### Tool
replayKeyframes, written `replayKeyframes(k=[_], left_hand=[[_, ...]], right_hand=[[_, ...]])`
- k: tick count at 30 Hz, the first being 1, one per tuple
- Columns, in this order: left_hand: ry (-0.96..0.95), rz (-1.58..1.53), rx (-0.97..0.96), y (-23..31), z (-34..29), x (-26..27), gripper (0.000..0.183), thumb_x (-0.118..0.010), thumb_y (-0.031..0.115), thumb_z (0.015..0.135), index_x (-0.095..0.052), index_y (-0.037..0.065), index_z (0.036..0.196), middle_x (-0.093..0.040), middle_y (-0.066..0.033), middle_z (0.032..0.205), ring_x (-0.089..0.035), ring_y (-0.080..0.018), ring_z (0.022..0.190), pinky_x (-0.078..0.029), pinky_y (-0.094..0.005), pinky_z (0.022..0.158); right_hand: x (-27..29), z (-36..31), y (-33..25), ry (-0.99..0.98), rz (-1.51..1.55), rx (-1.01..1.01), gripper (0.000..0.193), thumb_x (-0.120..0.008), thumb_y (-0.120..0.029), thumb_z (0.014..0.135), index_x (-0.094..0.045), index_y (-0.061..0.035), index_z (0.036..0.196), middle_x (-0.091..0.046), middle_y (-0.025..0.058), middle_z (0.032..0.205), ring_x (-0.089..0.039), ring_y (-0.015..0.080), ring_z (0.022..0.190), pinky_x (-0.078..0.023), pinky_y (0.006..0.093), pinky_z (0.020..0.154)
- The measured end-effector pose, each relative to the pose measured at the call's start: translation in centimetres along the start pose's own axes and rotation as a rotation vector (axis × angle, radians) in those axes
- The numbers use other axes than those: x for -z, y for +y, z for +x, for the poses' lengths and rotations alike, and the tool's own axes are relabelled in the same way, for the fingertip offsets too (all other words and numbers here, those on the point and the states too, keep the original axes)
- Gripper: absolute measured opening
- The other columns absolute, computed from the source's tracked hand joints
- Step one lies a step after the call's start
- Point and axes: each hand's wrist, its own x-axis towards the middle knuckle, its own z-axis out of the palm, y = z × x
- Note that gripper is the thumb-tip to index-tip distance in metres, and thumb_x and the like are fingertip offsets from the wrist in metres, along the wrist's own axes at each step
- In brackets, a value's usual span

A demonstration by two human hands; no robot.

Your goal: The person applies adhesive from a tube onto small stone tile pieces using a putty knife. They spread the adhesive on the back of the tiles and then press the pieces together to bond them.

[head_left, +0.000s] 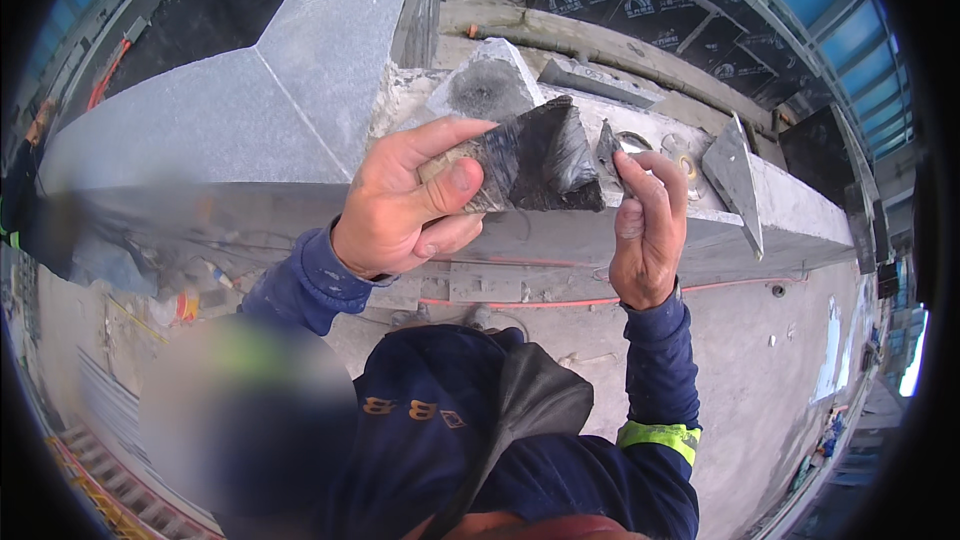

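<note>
My left hand (410, 195) grips a black angular piece (535, 155) by its rough, pale left end, with the thumb on the near side. Glossy dark patches and creases mark its surface; I cannot make out its exact kind. Just right of it, my right hand (650, 220) pinches a small dark grey flake-like piece (606, 148) between thumb and fingers. A narrow gap lies between the two pieces. Both are held above a pale stone ledge (790, 210). Behind my left fingers, a triangular grey stone piece (485, 80) rests on the ledge.
A thin grey slab offcut (735, 180) leans at the ledge's right, beside a round object (683, 155). Large grey stone panels (215, 120) stand at left. An orange hose (560, 302) crosses the floor below. A person in dark clothing (250, 430) is at lower left, partly blurred.
</note>
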Motion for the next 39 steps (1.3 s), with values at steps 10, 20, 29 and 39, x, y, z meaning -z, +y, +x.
replayKeyframes(k=[10, 20, 29, 39], left_hand=[[0.275, 0.488, -0.036, -0.8, 1.3, -1.2, 0.038, -0.049, 0.02, 0.1, -0.05, -0.007, 0.126, -0.05, 0.0, 0.059, -0.042, -0.0054, 0.044, -0.032, -0.0218, 0.041], [0.273, 0.51, -0.037, -0.5, 1.5, -1.3, 0.036, -0.049, 0.021, 0.1, -0.053, -0.006, 0.124, -0.051, -0.0001, 0.061, -0.043, -0.0051, 0.044, -0.033, -0.022, 0.041], [0.252, 0.491, -0.033, -0.3, 1.2, -0.6, 0.036, -0.05, 0.02, 0.1, -0.052, -0.006, 0.125, -0.051, -0.0002, 0.063, -0.043, -0.0053, 0.045, -0.033, -0.0222, 0.042], [0.18, 0.046, 0.055, -0.4, 1.2, -0.1, 0.041, -0.051, 0.016, 0.1, -0.042, -0.004, 0.134, -0.046, 0.0008, 0.062, -0.037, -0.0054, 0.044, -0.03, -0.0238, 0.043]], right_hand=[[-0.9, -0.2, -3.4, 0.068, -0.252, 0.08, 0.037, -0.07, -0.011, 0.08, -0.066, -0.0064, 0.117, -0.054, 0.016, 0.105, -0.058, 0.0301, 0.091, -0.05, 0.0365, 0.076], [-0.9, 1.3, -4.1, -0.058, -0.294, 0.114, 0.046, -0.075, -0.002, 0.067, -0.067, -0.004, 0.112, -0.057, 0.0135, 0.104, -0.059, 0.0265, 0.08, -0.049, 0.0359, 0.068], [-1.4, 2.3, -4.3, 0.067, -0.239, 0.176, 0.044, -0.074, 0.0, 0.069, -0.068, -0.0034, 0.112, -0.059, 0.0136, 0.1, -0.061, 0.0271, 0.085, -0.051, 0.0344, 0.073], [-1.2, 1.1, -2.8, 0.114, 0.477, -0.187, 0.041, -0.05, -0.03, 0.099, -0.058, 0.0009, 0.126, -0.05, 0.013, 0.116, -0.051, 0.0129, 0.072, -0.042, 0.0249, 0.063]])
